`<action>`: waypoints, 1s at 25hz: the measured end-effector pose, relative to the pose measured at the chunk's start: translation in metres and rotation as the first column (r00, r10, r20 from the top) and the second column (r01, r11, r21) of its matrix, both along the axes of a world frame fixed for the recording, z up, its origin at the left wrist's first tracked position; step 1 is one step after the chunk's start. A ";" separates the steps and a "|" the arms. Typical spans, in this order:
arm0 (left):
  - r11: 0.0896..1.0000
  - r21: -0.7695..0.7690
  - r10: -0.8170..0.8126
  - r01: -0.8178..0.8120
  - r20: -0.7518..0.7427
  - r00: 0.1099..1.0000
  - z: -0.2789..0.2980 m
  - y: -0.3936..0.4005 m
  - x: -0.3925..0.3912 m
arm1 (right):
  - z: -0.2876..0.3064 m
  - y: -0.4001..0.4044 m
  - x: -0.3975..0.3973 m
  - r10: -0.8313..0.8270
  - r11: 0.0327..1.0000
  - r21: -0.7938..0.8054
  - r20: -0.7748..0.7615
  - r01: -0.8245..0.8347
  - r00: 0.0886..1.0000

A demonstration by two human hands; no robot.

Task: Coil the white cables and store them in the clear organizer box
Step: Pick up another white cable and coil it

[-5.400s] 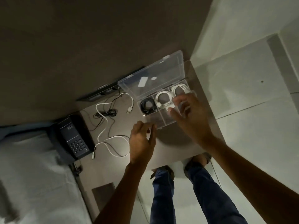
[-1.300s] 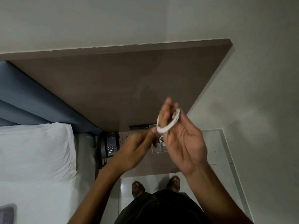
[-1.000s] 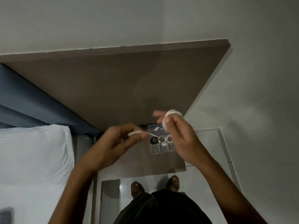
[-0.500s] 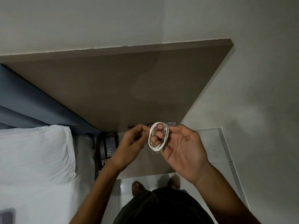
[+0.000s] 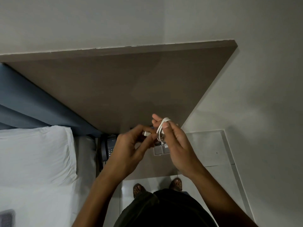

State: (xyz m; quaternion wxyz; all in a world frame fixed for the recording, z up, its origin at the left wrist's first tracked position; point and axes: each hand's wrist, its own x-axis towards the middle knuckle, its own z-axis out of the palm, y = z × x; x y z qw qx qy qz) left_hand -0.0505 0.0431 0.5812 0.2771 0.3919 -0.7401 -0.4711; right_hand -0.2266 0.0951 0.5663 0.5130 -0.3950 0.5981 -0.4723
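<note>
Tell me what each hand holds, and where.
Right hand: white cable, coil looped around its fingers. Left hand: the cable's plug end.

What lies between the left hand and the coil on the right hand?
Head view: a short white cable end, pinched by the left hand, leading toward the coil.
</note>
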 end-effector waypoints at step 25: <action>0.983 0.074 0.166 -0.166 -0.007 0.986 -0.002 0.010 -0.022 | 0.002 0.016 -0.002 -0.041 0.997 -0.037 0.524 0.070 0.851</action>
